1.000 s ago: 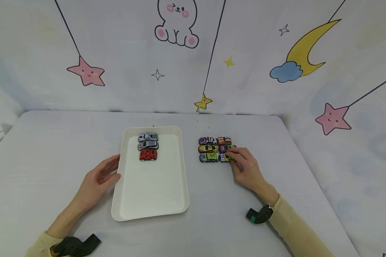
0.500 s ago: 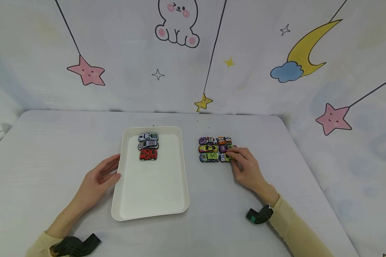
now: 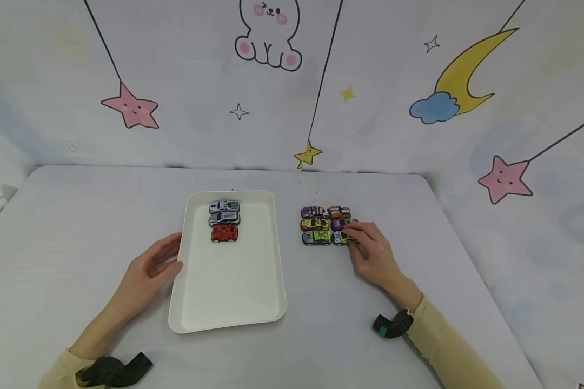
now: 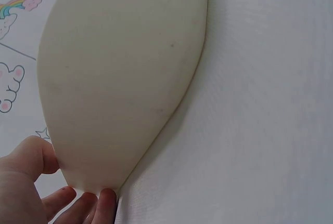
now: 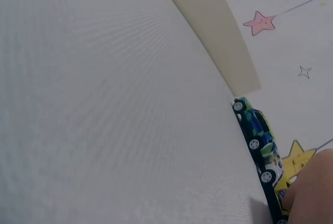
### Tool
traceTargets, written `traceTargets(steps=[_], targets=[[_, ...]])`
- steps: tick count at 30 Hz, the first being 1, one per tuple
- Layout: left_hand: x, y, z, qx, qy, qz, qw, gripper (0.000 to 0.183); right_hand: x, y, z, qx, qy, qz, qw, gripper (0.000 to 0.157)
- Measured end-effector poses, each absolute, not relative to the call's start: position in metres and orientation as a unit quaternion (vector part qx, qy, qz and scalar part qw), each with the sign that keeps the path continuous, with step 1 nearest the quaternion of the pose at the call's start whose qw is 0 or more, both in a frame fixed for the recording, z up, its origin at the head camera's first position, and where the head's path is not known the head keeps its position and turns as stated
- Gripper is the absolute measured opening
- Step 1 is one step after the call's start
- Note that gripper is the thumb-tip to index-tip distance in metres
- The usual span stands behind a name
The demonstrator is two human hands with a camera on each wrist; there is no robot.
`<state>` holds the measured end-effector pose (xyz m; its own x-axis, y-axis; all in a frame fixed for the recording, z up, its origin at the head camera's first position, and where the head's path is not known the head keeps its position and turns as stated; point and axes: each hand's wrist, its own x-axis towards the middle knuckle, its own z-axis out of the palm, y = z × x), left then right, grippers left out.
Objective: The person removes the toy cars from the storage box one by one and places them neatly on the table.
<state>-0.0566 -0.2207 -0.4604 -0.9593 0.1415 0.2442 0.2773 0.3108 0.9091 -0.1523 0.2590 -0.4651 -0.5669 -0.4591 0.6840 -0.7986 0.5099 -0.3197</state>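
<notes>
In the head view my left hand rests against the left wall of a white tray, thumb and fingertips touching its side. The left wrist view shows the same fingertips at the tray's outer wall. Inside the tray, two silver toy cars and a red toy car form a column. To the right, my right hand pinches a yellow-green toy car at the near right of a tight group of cars. The hand covers its right end. A blue-green toy car stands just beyond it.
The grouped cars include a green one, a yellow one, two purple ones and an orange one. All stand on a white-covered table, with a cartoon-print backdrop behind.
</notes>
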Motion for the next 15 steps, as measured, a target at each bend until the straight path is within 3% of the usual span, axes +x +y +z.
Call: traceTargets(steps=[15], targets=[[-0.056, -0.2209, -0.4608, -0.128, -0.81, -0.568, 0.062, 0.055, -0.1515, 0.2593, -0.4648, 0.377, -0.824, 0.322, 0.274, 0.033]])
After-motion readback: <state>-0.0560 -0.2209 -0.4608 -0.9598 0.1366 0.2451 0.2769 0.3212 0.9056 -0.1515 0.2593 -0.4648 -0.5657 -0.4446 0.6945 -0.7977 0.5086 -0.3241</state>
